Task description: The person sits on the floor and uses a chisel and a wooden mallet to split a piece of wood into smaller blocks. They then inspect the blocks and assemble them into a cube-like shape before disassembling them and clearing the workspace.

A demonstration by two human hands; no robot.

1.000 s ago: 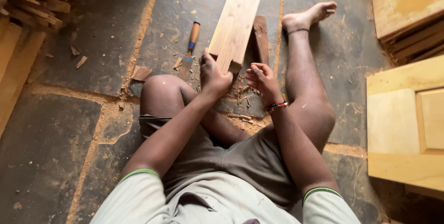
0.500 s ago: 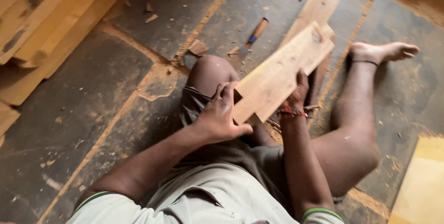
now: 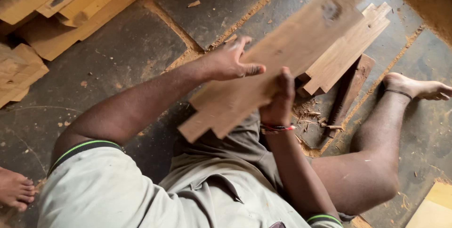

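Item: long pale-brown wooden board with stepped notches cut into both ends (image 3: 278, 63), held off the floor and tilted, its near notched end low over the lap, its far end raised toward the upper right. Left hand (image 3: 231, 61): laid on the board's upper face and far edge, fingers spread and pressing flat rather than wrapped round. Right hand (image 3: 278, 100): closed round the board's near edge from beneath, thumb up over the face, a red thread band at the wrist. Beneath the raised board: a second pale notched wooden board (image 3: 351, 51) lying flat on the floor, and beside it a darker, narrow wooden strip (image 3: 348, 91). State of work, as judged: the notches on the held board look already cut at both ends, and the scatter of fresh wood chips and shavings (image 3: 308, 117) between the legs suggests chopping has been done here; whether the joints are finished or fitted cannot be told. Surroundings: dark stone-slab floor with sandy joints (image 3: 122, 53); stack of pale sawn timber planks (image 3: 61, 2) at upper left; another person's bare foot (image 3: 14, 190) at the lower left edge.
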